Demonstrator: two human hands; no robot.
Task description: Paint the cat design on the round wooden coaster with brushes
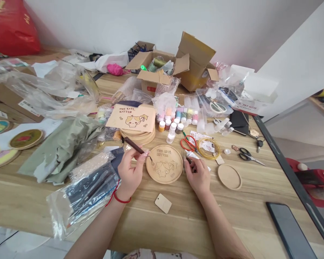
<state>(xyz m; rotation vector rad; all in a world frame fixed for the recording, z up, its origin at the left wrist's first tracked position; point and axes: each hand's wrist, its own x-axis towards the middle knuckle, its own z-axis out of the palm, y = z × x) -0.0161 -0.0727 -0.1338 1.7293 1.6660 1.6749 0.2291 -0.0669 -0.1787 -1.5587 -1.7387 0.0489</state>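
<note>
My left hand is closed round a thin dark paintbrush, whose tip rests at the left rim of a round wooden disc engraved with a cartoon figure and lettering. My right hand lies at the disc's right edge, its fingers pinched on a small dark object I cannot name. The disc lies flat on the wooden table. Behind it stands a printed card with a kitten drawing on a stack of wooden discs.
Small paint bottles cluster behind the disc. Red scissors, a gold wire coil, a wooden coaster, black scissors, a wooden tag and a phone lie around. Plastic bags, green cloth and cardboard boxes crowd the left and back.
</note>
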